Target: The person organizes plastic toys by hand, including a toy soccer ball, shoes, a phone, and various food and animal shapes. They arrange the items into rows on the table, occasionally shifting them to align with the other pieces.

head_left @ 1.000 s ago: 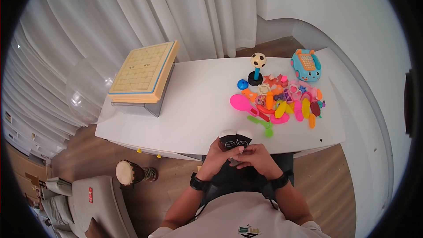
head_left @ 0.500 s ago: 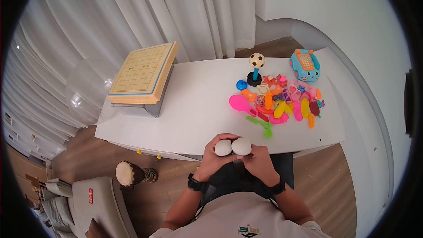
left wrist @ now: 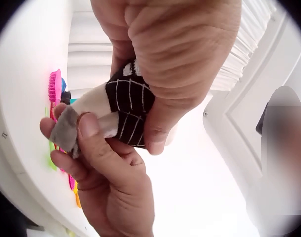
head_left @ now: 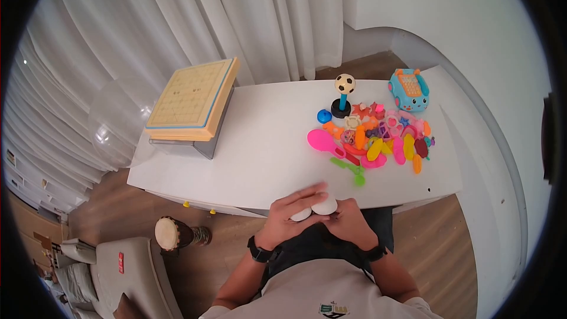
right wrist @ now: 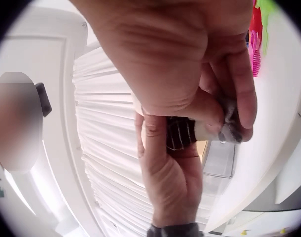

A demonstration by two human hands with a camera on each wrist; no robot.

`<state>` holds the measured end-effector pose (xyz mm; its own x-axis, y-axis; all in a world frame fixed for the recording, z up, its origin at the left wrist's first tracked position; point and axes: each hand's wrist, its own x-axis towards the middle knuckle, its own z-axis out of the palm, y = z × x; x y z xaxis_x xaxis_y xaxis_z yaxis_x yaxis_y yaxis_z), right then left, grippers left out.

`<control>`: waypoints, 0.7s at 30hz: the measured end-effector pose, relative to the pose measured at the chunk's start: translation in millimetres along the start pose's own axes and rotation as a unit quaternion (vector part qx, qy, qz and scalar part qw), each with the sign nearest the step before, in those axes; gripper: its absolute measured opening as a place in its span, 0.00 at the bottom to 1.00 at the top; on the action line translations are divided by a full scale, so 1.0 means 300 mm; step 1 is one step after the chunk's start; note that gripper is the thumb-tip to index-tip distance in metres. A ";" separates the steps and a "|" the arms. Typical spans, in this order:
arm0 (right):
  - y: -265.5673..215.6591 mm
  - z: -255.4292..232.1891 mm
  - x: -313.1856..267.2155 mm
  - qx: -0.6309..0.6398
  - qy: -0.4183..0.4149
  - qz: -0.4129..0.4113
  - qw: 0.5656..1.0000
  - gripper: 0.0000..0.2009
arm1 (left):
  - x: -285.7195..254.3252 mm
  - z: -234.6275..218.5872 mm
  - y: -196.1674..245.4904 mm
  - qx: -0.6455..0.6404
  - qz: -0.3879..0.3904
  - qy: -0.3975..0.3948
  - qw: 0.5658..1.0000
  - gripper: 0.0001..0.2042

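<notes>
Both hands hold a small soft black-and-white fabric thing (left wrist: pixel 128 96) close to the body, at the table's front edge. It has two rounded white ends (head_left: pixel 324 204), thin white lines over its black part, and a grey fabric end (left wrist: pixel 65 129); its exact kind does not show. My left hand (head_left: pixel 289 215) grips the black part, thumb against it, with fingers reaching over the white ends. On the other side, my right hand (head_left: pixel 352 224) pinches the pale and grey end between thumb and fingers, as the right wrist view shows.
A heap of colourful plastic toys (head_left: pixel 378 139) lies on the white table (head_left: pixel 260 142), right of centre. Behind it stand a football on a stand (head_left: pixel 344 94) and a toy telephone (head_left: pixel 409 91). A wooden board (head_left: pixel 192 97) rests on a grey support at left.
The black-and-white thing has tipped so its white ends face up instead of its black patterned side. My left hand's fingers have moved across the white ends.
</notes>
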<state>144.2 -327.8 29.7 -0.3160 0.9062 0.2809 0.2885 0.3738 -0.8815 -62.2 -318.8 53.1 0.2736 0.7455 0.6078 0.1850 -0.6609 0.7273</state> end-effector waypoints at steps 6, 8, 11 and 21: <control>0.080 -0.013 -0.002 0.089 -0.170 0.207 0.959 0.10 | -0.023 0.007 -0.084 -0.126 -0.356 -0.091 0.922 0.33; 0.080 -0.013 0.004 0.250 -0.092 0.274 0.924 0.12 | -0.013 0.029 -0.111 -0.074 -0.221 0.034 0.972 0.38; 0.082 -0.033 0.021 0.288 -0.046 0.297 0.909 0.12 | 0.019 -0.015 -0.080 0.053 -0.275 0.030 0.959 0.45; 0.154 -0.001 0.058 0.199 -0.087 0.260 0.941 0.13 | 0.155 -0.036 -0.098 0.085 -0.181 -0.086 0.976 0.26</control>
<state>152.3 -294.9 -6.0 -0.3786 0.8873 -0.2635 0.0951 -0.2459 -0.9646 -65.0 -263.8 63.5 0.3131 0.9171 0.2466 0.4489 -0.3717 0.8126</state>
